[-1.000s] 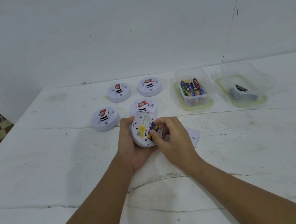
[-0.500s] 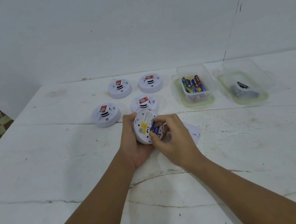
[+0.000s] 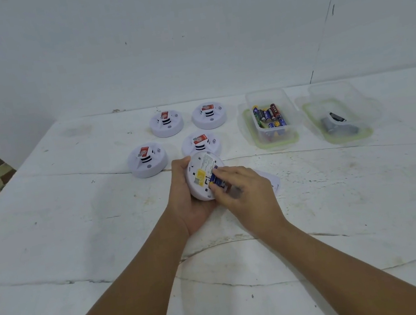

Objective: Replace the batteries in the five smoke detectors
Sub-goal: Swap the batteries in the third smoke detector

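Observation:
My left hand point(image 3: 184, 201) grips a white round smoke detector point(image 3: 200, 176), turned back side up and tilted, with a yellow label showing. My right hand point(image 3: 244, 192) pinches a blue battery point(image 3: 215, 179) at the detector's battery slot. Several more white detectors with red tags stand behind it: two at the back point(image 3: 166, 123) point(image 3: 208, 115) and two nearer point(image 3: 147, 159) point(image 3: 200, 143). A clear tub point(image 3: 273, 120) to the right holds several batteries.
A second clear tub point(image 3: 341, 117) at the far right holds a few dark items. A white cover plate point(image 3: 272, 178) lies on the table under my right hand. The white table point(image 3: 75, 217) ends at a left edge, with patterned floor beyond.
The view has shifted slightly. My right hand's fingers have worked the blue battery a little lower in the slot; my left hand keeps holding the detector.

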